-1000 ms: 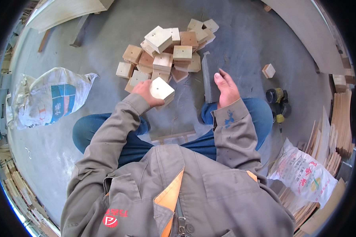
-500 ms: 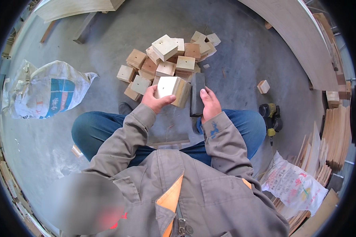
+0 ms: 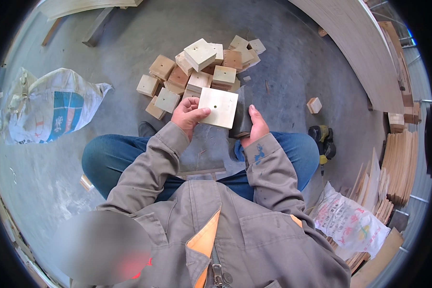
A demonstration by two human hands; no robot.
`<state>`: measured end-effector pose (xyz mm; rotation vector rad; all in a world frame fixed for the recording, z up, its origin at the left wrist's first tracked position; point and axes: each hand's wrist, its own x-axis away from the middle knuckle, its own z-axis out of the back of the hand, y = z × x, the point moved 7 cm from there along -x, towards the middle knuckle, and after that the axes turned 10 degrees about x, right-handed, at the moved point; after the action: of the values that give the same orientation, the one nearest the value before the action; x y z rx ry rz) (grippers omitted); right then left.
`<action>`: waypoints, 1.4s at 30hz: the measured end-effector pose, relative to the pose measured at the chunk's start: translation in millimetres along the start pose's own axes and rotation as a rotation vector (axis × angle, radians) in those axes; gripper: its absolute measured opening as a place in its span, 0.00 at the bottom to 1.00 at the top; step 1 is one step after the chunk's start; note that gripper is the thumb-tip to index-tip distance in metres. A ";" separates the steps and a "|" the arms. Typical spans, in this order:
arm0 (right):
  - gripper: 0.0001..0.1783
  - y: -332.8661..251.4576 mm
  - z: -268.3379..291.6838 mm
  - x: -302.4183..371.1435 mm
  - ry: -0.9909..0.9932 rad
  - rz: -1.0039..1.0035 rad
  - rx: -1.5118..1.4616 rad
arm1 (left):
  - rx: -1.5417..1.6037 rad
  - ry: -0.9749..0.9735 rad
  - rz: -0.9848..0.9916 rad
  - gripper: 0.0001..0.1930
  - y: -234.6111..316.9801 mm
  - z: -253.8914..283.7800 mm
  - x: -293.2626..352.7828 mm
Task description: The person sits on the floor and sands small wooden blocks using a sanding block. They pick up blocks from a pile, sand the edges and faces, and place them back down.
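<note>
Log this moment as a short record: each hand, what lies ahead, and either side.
Left hand: grips a pale wooden block, small hole showing in its face
Right hand: holds a dark grey bar beside the pale wooden block
Ahead: heap of wooden blocks
Left side: white-and-blue sack
Right side: lone block, yellow-and-black power tool, white sack

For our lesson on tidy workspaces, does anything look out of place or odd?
Yes: a small block lies alone on the floor at right, near the power tool, apart from the jumbled heap of blocks, so it looks stray.
</note>
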<state>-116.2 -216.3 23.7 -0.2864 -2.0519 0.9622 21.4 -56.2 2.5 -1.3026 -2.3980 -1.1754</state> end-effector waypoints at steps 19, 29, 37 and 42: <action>0.26 6.1 4.5 -10.8 0.029 0.095 0.145 | -0.118 -0.082 0.255 0.39 -21.7 -15.7 13.0; 0.31 -31.4 -15.1 19.9 0.051 0.356 0.467 | 0.222 0.148 0.203 0.36 -5.8 -5.8 6.6; 0.40 -25.7 -55.6 52.0 -0.061 0.739 1.047 | 0.296 0.040 0.274 0.36 -15.8 -6.1 6.2; 0.41 -33.3 -66.8 64.6 -0.022 0.884 1.222 | 0.297 -0.007 0.237 0.37 -15.4 -4.9 0.9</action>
<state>-101.2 -170.9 110.0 -0.4924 -0.9516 2.5116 8.0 -63.9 -2.4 -1.4391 -2.2371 -0.7210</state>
